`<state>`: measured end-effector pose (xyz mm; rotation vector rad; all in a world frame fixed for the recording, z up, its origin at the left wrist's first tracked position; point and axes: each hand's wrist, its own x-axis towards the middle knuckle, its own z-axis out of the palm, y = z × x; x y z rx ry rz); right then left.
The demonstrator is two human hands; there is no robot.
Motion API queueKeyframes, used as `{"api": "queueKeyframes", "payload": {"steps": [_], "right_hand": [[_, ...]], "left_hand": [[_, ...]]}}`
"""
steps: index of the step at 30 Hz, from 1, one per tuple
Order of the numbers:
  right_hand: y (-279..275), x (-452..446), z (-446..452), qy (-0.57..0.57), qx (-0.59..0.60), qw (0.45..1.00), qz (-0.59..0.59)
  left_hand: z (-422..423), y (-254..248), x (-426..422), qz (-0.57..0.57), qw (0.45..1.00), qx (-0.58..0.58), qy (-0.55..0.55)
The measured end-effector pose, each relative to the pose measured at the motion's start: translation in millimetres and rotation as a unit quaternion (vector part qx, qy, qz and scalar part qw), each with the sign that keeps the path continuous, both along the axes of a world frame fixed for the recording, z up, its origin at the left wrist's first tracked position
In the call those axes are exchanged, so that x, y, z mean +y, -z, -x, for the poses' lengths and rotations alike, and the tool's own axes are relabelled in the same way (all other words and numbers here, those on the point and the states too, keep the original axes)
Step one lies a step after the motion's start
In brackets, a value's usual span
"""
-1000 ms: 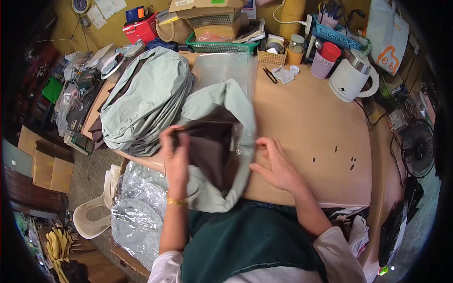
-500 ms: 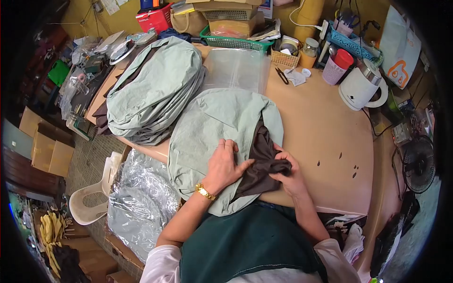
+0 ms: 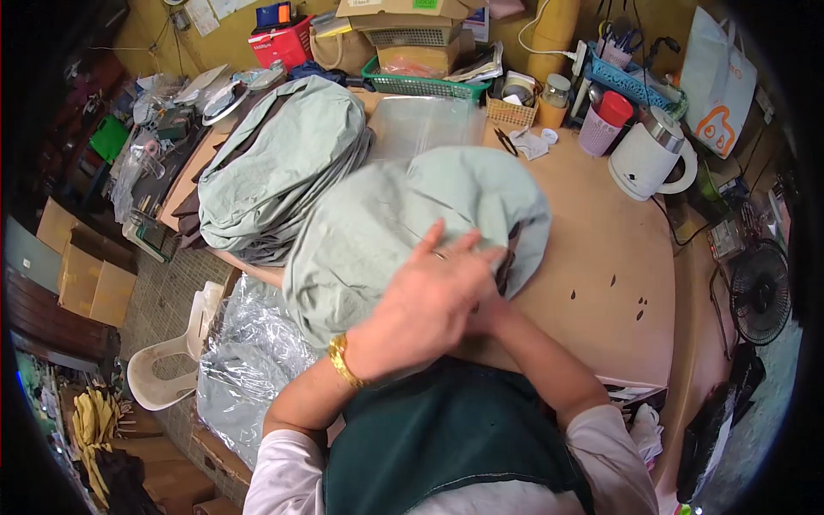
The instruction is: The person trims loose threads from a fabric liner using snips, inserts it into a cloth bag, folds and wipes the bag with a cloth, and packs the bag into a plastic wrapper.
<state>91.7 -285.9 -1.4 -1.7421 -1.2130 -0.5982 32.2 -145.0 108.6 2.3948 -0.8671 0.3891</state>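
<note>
And here's the pale green cover, sprawled across the near side of the bench, mostly pale side out, as we judge it, yet puffed and creased, not flat, with a sliver of dark cloth showing near its right edge! Over it goes the left hand, blurred, fingers spread, gripping nothing we can see; the right hand is mostly hidden beneath, so we can't tell its hold. Just beside, a pile of similar covers crowds the left; behind, we spot see-through sheets. Farther out, black snips and a white kettle stand well apart from the hands
</note>
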Motion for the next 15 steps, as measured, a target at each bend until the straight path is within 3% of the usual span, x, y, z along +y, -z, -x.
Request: {"api": "queueKeyframes", "payload": {"steps": [3,4,5,6,8,9,10,11,13,15], "right_hand": [[-9,22,-36,0.087,-0.089,0.992,0.005],[-14,26,-46,0.112,-0.104,0.988,0.003],[-19,30,-53,0.133,-0.118,0.984,0.000],[-23,33,-60,0.151,-0.130,0.980,0.000],[-28,34,-69,0.176,-0.151,0.973,-0.005],[-30,34,-72,0.187,-0.159,0.969,-0.005],[-32,31,-72,0.193,-0.164,0.967,-0.001],[-34,29,-74,0.200,-0.172,0.965,0.001],[-37,21,-78,0.217,-0.181,0.959,0.007],[-37,14,-82,0.233,-0.168,0.958,0.013]], "left_hand": [[11,1,-15,-0.088,0.993,-0.056,0.061],[14,-3,-14,-0.131,0.983,-0.130,-0.023],[19,9,-8,-0.132,0.982,-0.134,-0.024],[26,31,2,-0.017,0.988,-0.149,0.027],[41,49,-1,0.070,0.987,-0.118,0.086],[46,51,-12,0.045,0.992,-0.074,0.091],[32,53,-10,0.089,0.991,-0.087,0.042],[27,72,6,0.030,0.997,-0.046,-0.050],[6,61,35,-0.124,0.950,-0.042,-0.282],[-7,45,64,-0.107,0.914,-0.115,-0.373]]}}
